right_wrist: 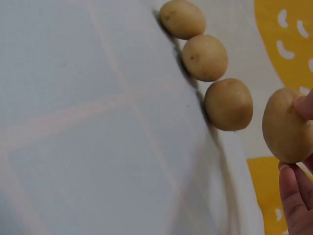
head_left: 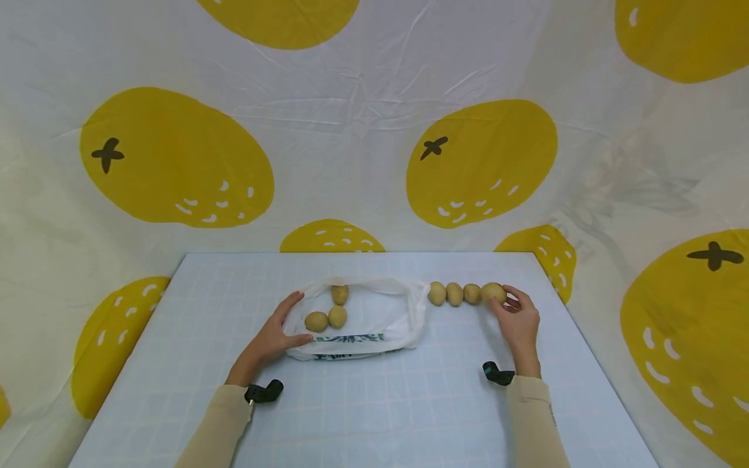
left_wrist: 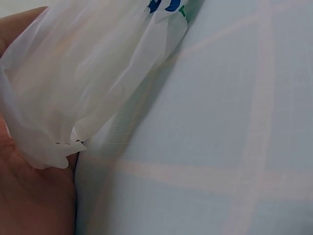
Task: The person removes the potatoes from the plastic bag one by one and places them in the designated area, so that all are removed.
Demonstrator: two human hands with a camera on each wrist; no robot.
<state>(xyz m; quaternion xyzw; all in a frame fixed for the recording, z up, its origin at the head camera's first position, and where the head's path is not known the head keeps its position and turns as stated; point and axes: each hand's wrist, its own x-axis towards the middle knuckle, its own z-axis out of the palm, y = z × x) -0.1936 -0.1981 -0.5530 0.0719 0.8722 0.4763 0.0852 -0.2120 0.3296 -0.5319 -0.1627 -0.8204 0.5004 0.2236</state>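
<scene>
A white plastic bag (head_left: 365, 328) with blue and green print lies open on its side on the table. Three potatoes (head_left: 316, 321) sit inside it. My left hand (head_left: 277, 335) holds the bag's left end, thumb along the front rim and fingers at the back; the left wrist view shows the thin plastic (left_wrist: 83, 78) against the palm, with part of the hand hidden behind it. To the right of the bag, my right hand (head_left: 519, 322) pinches a potato (right_wrist: 287, 126) between thumb and fingers, at the end of a row of three other potatoes (head_left: 454, 294).
A pale blue checked cloth (head_left: 363, 409) covers the table. Behind its far edge hangs a white curtain (head_left: 363, 162) printed with large yellow fruit. Dark wrist cameras (head_left: 264, 391) are strapped to both wrists.
</scene>
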